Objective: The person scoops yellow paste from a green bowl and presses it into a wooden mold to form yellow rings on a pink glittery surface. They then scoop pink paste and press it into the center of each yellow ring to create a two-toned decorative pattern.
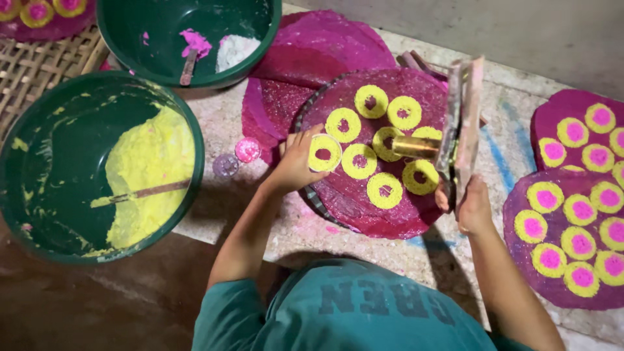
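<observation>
Nearest the person, at the left, a large green basin (58, 162) stands on the dark brown floor (97, 299); it holds a heap of yellow paste (153, 175) banked against its right wall, with a flat stick (146, 192) lying across it and yellow smears on the inner walls. Beside its rim, two small round caps, one purple (225, 165) and one pink (247, 149), lie on the pale speckled slab (273, 221).

In the middle, a round magenta disc (364, 195) lies on the slab and carries yellow rings (385, 190) of paste. The left hand (296, 162) rests on the disc's left edge, fingers bent, fingertips pressing one yellow ring (324, 152). The right hand (473, 208) is closed around the lower end of a flat wooden press (463, 127) held upright at the disc's right edge; a brass tube (416, 147) sticks out from it over the rings.

To the right, two more magenta discs (559, 260) carry yellow rings with pink centres (550, 258). Behind the working disc, plain magenta sheets (318, 45) overlap in a stack.

Farther off, a second green basin (130, 32) holds a lump of pink paste (195, 43), some white powder (235, 51) and a short stick (188, 68). At the far left a woven bamboo mat (32, 71) bears another decorated disc (39, 16). Grey concrete (533, 32) lies beyond.
</observation>
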